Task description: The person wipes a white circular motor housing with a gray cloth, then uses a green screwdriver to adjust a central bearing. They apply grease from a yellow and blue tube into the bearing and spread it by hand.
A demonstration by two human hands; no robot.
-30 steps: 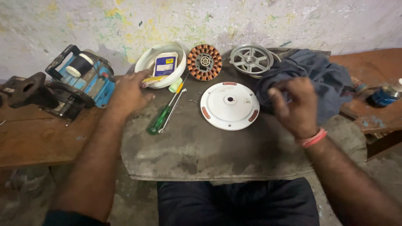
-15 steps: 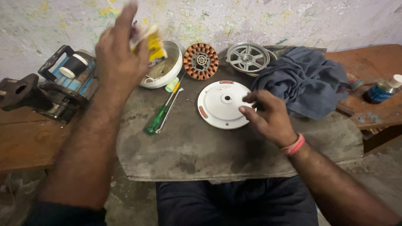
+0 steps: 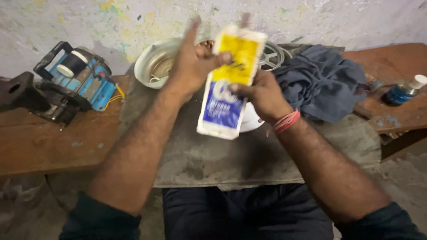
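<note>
A flat pouch [image 3: 229,82], yellow on top and blue below with white edges, hangs upright in front of me above the grey work slab [image 3: 209,155]. My left hand [image 3: 193,66] pinches its upper left edge, fingers partly spread. My right hand [image 3: 258,91] grips its right side from behind; a red band circles that wrist. The pouch and hands hide most of the white round cover [image 3: 251,120] and the copper-wound stator behind them.
A white bowl [image 3: 153,62] stands at the back left of the slab. A blue machine [image 3: 80,80] and dark vise [image 3: 20,93] sit on the wooden bench at left. A grey-blue cloth [image 3: 324,82], a metal wheel [image 3: 273,55] and a blue bottle [image 3: 402,91] lie to the right.
My left hand lifted the pouch out of the white bowl and brought it to the middle. My right hand left the white cover and took hold of the pouch.
</note>
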